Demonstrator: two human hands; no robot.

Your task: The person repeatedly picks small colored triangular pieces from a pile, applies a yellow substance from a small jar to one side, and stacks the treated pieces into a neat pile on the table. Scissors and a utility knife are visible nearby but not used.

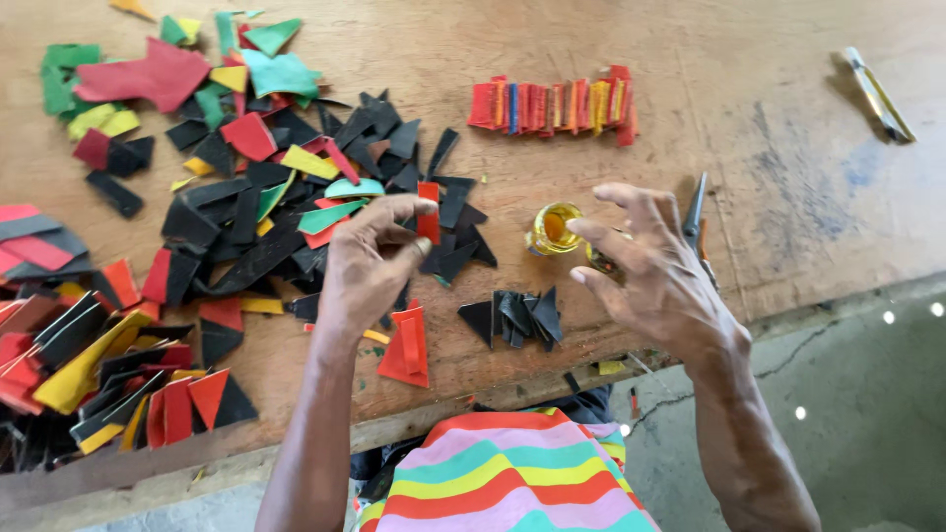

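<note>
The wooden bench [749,89] carries a broad heap of scraps [246,197], black, red, green and yellow, spread over its left half, likely kept within reach for picking. Near the far edge a row of folded pieces [554,104] lies lined up. The right hand [655,271] hovers with fingers spread above a small yellow jar [552,229] near the front edge. The left hand [367,264] pinches a narrow red strip [428,209] at the heap's right edge, held upright between thumb and fingertips.
</note>
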